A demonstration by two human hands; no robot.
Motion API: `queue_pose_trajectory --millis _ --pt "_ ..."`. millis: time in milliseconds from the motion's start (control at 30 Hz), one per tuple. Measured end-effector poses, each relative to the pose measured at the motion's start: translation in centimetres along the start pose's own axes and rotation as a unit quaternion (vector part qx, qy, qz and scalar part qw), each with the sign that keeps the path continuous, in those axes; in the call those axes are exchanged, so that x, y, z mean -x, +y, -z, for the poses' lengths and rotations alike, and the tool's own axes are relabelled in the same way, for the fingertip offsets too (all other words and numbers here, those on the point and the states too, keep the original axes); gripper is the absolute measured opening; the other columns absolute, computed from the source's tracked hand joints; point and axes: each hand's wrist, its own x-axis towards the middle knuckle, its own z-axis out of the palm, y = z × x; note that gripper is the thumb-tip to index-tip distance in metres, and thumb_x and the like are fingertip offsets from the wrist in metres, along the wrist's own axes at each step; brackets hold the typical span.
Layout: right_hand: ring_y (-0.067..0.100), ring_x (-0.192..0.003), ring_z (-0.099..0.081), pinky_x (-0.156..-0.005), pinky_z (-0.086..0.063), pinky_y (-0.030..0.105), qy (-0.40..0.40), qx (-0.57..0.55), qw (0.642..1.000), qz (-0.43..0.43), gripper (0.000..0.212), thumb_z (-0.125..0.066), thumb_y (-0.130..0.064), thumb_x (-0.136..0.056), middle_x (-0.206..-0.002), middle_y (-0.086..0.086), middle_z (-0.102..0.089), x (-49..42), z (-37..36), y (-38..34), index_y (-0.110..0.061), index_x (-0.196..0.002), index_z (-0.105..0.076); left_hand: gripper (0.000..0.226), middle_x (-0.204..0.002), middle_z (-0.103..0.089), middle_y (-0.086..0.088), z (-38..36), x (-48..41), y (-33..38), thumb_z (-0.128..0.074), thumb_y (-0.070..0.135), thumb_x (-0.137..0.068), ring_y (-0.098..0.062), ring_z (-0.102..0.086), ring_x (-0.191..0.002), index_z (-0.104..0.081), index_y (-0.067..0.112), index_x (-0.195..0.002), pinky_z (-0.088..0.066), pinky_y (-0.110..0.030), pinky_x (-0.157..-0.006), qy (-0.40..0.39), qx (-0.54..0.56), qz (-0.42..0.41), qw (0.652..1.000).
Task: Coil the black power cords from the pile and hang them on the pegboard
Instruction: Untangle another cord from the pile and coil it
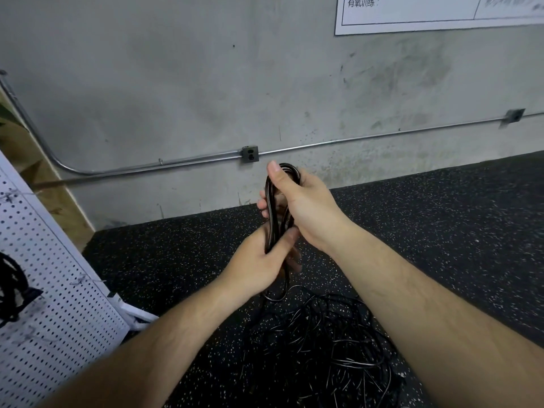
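A grey concrete wall, with a metal conduit being carried along it, is being met by black speckled rubber flooring. A white pegboard is being stood at the left, and the tangled pile of black cords is being borne by the flooring under the forearms. Above the pile, a narrow cord coil is being gripped at its top by the right hand and pinched lower by the left hand.

My right hand and left hand grip the looped cord; pile at six o'clock, pegboard at nine.
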Motion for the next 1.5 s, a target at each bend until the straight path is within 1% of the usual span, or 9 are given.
queue_pose_trajectory --millis 133,267,400,500,700,800,967,1133,1500 --pt "0.027 -0.077 -0.071 -0.078 -0.062 0.047 0.023 0.020 1.000 0.007 0.034 -0.060 -0.041 -0.100 -0.082 0.013 -0.073 -0.7 0.7 0.1 -0.008 -0.104 -0.057 0.032 -0.116 -0.074 0.003 1.0 0.0 -0.5 -0.044 0.041 -0.104 -0.017 -0.074 -0.100 -0.059 0.027 -0.128 -0.057 -0.051 -0.094 0.013 0.017 -0.039 0.999" --pt "0.021 -0.079 -0.071 -0.087 -0.060 0.046 0.062 0.066 0.996 0.017 0.030 -0.061 -0.045 -0.099 -0.087 0.006 -0.073 -1.1 1.2 0.2 -0.015 -0.093 -0.063 0.020 -0.116 -0.071 0.014 1.8 -0.3 -0.8 -0.047 0.039 -0.105 -0.010 -0.069 -0.108 -0.060 0.035 -0.120 -0.056 -0.046 -0.096 0.044 -0.007 -0.085 0.995" --pt "0.008 -0.054 -0.051 -0.058 -0.047 0.032 0.057 0.116 0.991 0.037 0.033 -0.056 -0.047 -0.101 -0.070 -0.002 -0.051 -1.2 1.6 0.3 -0.018 -0.085 -0.051 0.031 -0.077 -0.068 0.004 3.2 -0.4 0.0 -0.046 0.047 -0.100 -0.016 -0.069 -0.075 -0.059 0.019 -0.098 -0.058 -0.035 -0.072 0.051 -0.036 -0.099 0.993" --pt "0.006 -0.047 -0.038 -0.053 -0.037 0.029 0.046 0.137 0.988 0.044 0.038 -0.056 -0.050 -0.100 -0.060 -0.007 -0.039 -1.7 1.8 0.8 -0.024 -0.076 -0.042 0.051 -0.056 -0.046 -0.001 4.3 -0.6 0.3 -0.037 0.058 -0.100 -0.022 -0.045 -0.043 -0.048 0.009 -0.089 -0.044 -0.029 -0.051 -0.023 -0.003 -0.058 0.998" --pt "0.007 -0.049 -0.028 -0.046 -0.032 0.021 0.038 0.048 0.998 0.017 0.035 -0.051 -0.043 -0.104 -0.058 -0.011 -0.031 -2.0 1.5 0.8 -0.020 -0.080 -0.040 0.035 -0.069 -0.038 -0.002 5.3 -0.6 0.4 -0.038 0.038 -0.105 -0.014 -0.032 -0.052 -0.054 0.008 -0.099 -0.034 -0.028 -0.050 -0.173 0.256 0.021 0.951" --pt "0.007 -0.053 -0.027 -0.048 -0.026 0.022 0.014 -0.007 1.000 -0.005 0.030 -0.048 -0.037 -0.107 -0.064 -0.009 -0.035 -2.2 1.6 0.3 -0.018 -0.085 -0.044 0.024 -0.077 -0.051 -0.005 6.1 -0.5 0.3 -0.051 0.031 -0.102 -0.017 -0.047 -0.064 -0.057 0.009 -0.096 -0.041 -0.030 -0.059 -0.167 0.210 0.018 0.963" --pt "0.009 -0.059 -0.038 -0.052 -0.036 0.022 -0.002 -0.008 1.000 0.011 0.027 -0.052 -0.032 -0.106 -0.074 -0.002 -0.044 -2.2 1.5 0.0 -0.016 -0.084 -0.052 0.021 -0.067 -0.055 0.004 6.2 -0.5 -0.1 -0.044 0.023 -0.108 -0.016 -0.055 -0.061 -0.055 0.009 -0.096 -0.047 -0.028 -0.064 -0.076 -0.052 -0.022 0.996" --pt "0.016 -0.071 -0.065 -0.068 -0.059 0.037 0.037 0.002 0.999 0.027 0.022 -0.053 -0.030 -0.105 -0.079 0.004 -0.062 -2.0 1.5 0.1 -0.013 -0.099 -0.064 0.027 -0.055 -0.032 0.012 6.5 -0.9 0.3 -0.042 0.028 -0.108 -0.011 -0.029 -0.052 -0.053 0.011 -0.091 -0.028 -0.029 -0.055 0.036 0.004 -0.060 0.998" --pt "0.031 -0.093 -0.073 -0.079 -0.061 0.052 0.106 -0.091 0.989 0.039 0.027 -0.043 -0.034 -0.108 -0.096 0.009 -0.072 -2.5 3.0 -1.3 -0.012 -0.105 -0.057 0.050 -0.062 -0.031 0.008 6.3 -1.1 -0.4 -0.058 0.070 -0.088 -0.012 -0.028 -0.052 -0.053 0.021 -0.083 -0.036 -0.031 -0.060 -0.013 0.105 -0.053 0.993"
